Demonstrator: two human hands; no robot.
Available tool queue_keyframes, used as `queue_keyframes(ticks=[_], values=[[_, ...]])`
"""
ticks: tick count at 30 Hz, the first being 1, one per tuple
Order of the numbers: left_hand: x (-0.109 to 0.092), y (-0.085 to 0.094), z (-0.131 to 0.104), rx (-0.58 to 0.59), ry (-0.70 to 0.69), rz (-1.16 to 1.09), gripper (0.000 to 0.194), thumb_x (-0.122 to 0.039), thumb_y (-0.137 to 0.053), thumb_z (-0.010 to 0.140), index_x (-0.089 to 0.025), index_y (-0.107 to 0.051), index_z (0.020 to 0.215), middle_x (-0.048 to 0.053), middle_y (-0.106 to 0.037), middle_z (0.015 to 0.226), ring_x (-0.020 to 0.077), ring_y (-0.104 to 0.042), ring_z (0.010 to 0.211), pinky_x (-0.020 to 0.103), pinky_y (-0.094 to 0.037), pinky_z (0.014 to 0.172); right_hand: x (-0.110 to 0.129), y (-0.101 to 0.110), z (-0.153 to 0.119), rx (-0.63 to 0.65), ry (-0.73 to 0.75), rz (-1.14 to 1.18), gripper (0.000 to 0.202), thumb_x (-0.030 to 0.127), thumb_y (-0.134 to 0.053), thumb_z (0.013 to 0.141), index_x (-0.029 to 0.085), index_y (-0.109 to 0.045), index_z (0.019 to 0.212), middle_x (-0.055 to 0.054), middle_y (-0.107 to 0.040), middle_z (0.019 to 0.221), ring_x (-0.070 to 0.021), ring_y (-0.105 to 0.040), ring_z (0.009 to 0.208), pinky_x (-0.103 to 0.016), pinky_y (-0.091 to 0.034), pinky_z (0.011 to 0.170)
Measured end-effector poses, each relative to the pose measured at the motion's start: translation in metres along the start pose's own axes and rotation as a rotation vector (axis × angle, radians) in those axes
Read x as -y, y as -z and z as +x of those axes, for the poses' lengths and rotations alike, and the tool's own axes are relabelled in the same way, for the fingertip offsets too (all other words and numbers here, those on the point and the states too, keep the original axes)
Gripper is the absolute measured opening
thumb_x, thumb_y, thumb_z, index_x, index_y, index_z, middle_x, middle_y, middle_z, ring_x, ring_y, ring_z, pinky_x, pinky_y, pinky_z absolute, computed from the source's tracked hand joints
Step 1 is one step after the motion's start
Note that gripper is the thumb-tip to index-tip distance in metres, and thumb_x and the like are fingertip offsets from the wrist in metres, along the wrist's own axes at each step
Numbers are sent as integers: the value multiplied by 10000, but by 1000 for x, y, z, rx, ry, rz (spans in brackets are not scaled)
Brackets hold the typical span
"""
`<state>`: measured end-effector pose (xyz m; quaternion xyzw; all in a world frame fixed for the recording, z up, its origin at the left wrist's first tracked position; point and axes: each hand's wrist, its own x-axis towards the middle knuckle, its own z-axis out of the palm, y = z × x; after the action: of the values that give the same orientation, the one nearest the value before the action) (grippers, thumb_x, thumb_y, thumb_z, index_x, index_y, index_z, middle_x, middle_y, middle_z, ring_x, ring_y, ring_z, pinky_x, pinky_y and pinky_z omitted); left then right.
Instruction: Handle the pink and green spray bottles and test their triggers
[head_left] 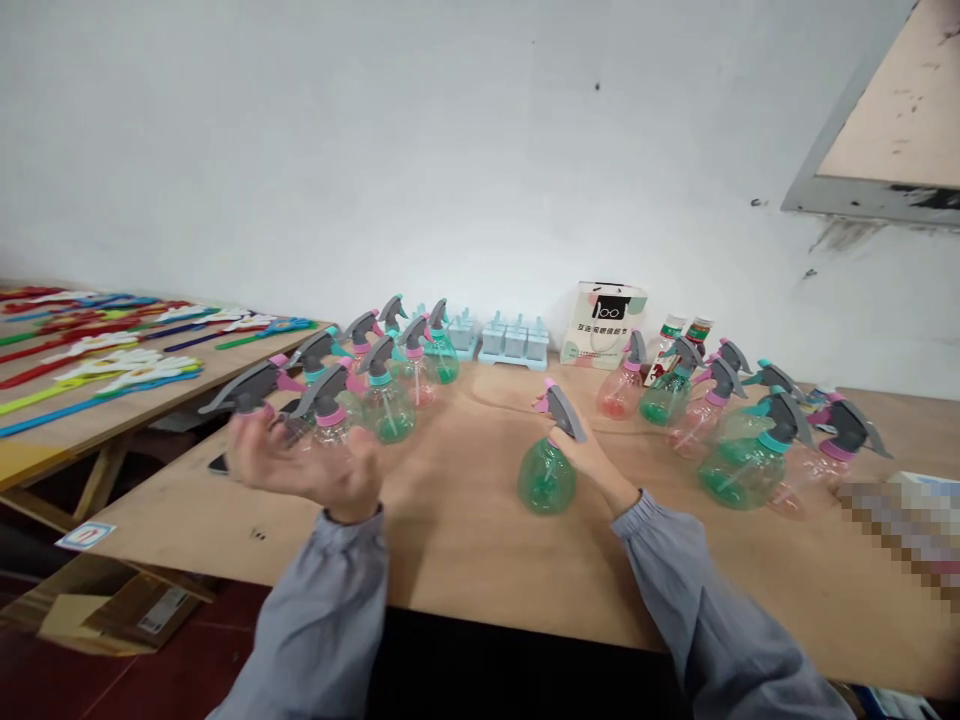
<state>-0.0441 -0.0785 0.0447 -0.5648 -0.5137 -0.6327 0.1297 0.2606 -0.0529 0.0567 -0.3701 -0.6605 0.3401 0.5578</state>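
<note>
My right hand (589, 452) is closed around the neck of a green spray bottle (547, 482) with a grey and pink trigger head. The bottle stands upright near the table's middle. My left hand (307, 465), slightly blurred, is open with the palm turned up and fingers apart. It is close in front of the left group of spray bottles, nearest a bottle with a pink collar (330, 395); whether it touches one I cannot tell. Behind it is a green spray bottle (388, 405) with a turquoise collar.
More spray bottles, pink (694, 425) and green (739, 470), stand on the right of the wooden table (480, 560). Along the wall are light blue popsicle moulds (515, 340), a paper bag (604, 325) and two small bottles (697, 330). Colourful flat strips (97, 400) cover a table on the left.
</note>
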Motion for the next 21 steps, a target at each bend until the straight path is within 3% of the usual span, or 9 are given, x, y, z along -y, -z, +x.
queue_keyframes(ticks=[1,2,4,7,9,12,15,17,21], values=[[9,14,6,-168,19,49,786,-471,-519,936,-297,-29,1525,143,-248,1557,394,-135,1538,700,-176,1221,2,-2,0,17,4,-15,496,303,-681,749,311,-617,1240,-34,-650,1150,-201,-613,978,-349,-512,881],[18,25,10,-203,36,83,811,-461,-607,893,-266,-118,1509,153,-306,1522,396,-270,1489,665,-278,1198,4,-4,-1,38,7,-31,486,307,-689,753,301,-620,1234,-34,-646,1128,-190,-609,932,-335,-513,847],[39,40,15,-90,53,128,805,-471,-719,799,-232,-289,1436,147,-442,1420,386,-470,1348,629,-405,1124,12,-9,-2,70,21,-70,493,330,-715,754,279,-614,1234,-37,-632,1107,-174,-588,861,-324,-509,804],[63,43,11,186,92,97,689,-544,-670,800,-200,-395,1329,145,-562,1279,356,-585,1204,596,-493,1021,22,-17,-1,57,62,-141,480,310,-703,749,257,-614,1217,-29,-626,1027,-177,-571,854,-334,-496,824],[67,39,1,215,111,93,663,-611,-605,808,-161,-439,1266,161,-591,1184,363,-604,1138,594,-505,972,26,-19,2,40,53,-165,433,263,-654,731,245,-642,1163,-15,-625,926,-178,-562,815,-338,-486,809],[48,27,-20,182,95,155,631,-650,-568,812,-141,-506,1179,156,-583,1084,386,-583,1105,614,-473,959,30,-20,10,60,-58,-102,312,265,-623,698,238,-696,1000,-3,-636,820,-166,-540,706,-325,-470,700],[13,8,-33,299,39,130,523,-608,-581,840,-165,-549,1117,118,-567,1020,354,-574,1061,593,-457,964,39,-20,20,104,-160,83,178,344,-666,710,236,-705,845,-17,-693,831,-187,-600,742,-337,-497,710],[-5,-11,-33,394,15,87,492,-573,-629,830,-186,-562,1127,105,-551,1048,336,-558,1075,574,-450,980,47,-20,27,138,-195,233,188,375,-709,691,225,-701,805,-33,-731,853,-213,-660,831,-357,-530,804],[-17,-63,-18,377,0,-97,579,-459,-725,779,-185,-520,1246,147,-471,1281,342,-463,1295,540,-382,1108,60,-20,40,211,-258,483,217,307,-721,597,212,-682,788,-49,-769,848,-262,-720,924,-377,-571,840]])
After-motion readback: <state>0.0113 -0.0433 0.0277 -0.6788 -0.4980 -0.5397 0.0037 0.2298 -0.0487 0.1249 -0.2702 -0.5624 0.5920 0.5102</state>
